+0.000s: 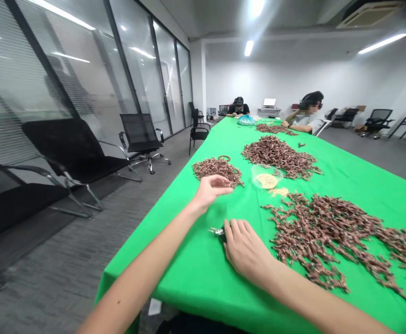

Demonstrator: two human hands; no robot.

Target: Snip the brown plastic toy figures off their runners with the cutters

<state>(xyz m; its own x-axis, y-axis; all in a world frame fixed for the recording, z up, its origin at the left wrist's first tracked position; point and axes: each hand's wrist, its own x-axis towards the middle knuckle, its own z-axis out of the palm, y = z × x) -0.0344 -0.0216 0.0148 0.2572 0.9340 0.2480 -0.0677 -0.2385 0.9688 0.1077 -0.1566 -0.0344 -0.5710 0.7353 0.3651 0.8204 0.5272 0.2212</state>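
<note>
My left hand (210, 191) is raised at the near edge of a small pile of brown, knobbly dried pieces (210, 168). Its fingers are bent, with a gap between them and the thumb, and I see nothing held in it. Lower down, my right hand (246, 248) wraps around a small pair of pliers (217, 230), whose metal jaws point left and stand apart. Most of the handle is hidden under the fingers. To the right of this hand spreads a large heap of brown, twig-like pieces (328, 232).
A clear plastic bowl (255, 172) holds pale bits, with some spilled beside it. Behind it lies another brown heap (279, 155). Two people sit at the far part of the green-covered table (185, 260), near a blue bag (246, 120). Black chairs (81, 153) line the left.
</note>
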